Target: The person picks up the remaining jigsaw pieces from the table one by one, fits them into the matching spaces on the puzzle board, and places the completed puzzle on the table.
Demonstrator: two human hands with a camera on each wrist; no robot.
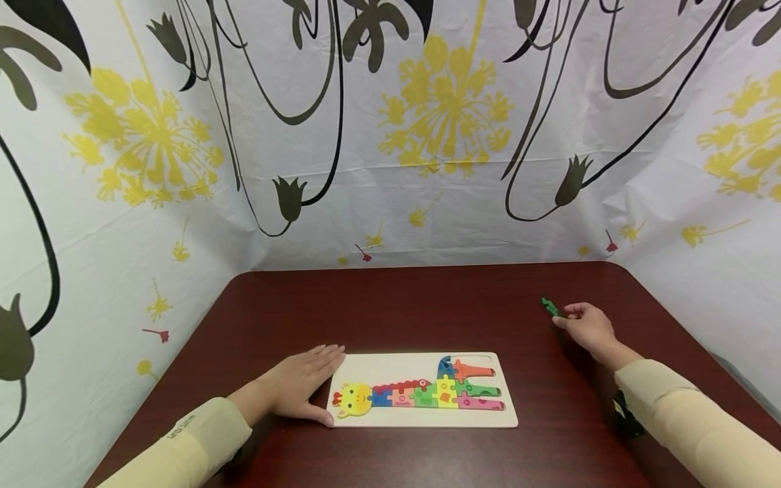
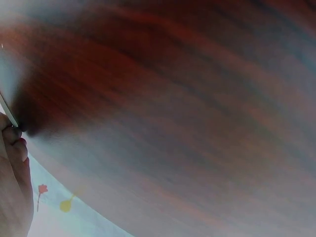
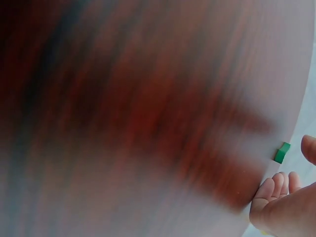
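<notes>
A pale puzzle board [image 1: 390, 369] lies on the table with a colourful giraffe of interlocking pieces in it. The giraffe's yellow head [image 1: 355, 400] is at the left, its legs at the right; a thin curved outline shows near the upper right corner. My left hand [image 1: 305, 381] rests along the board's left end, fingers extended and thumb at the lower corner. At the right, my right hand [image 1: 588, 327] is beside a small green puzzle piece [image 1: 550, 307]. In the right wrist view, thumb and fingers stand apart, with the green piece [image 3: 282, 153] beyond them.
The dark reddish-brown table [image 1: 390, 308] has rounded far corners. A white cloth [image 1: 342, 156] with yellow and grey flower prints hangs behind it and along both sides. A small dark object [image 1: 627, 415] shows under the right sleeve.
</notes>
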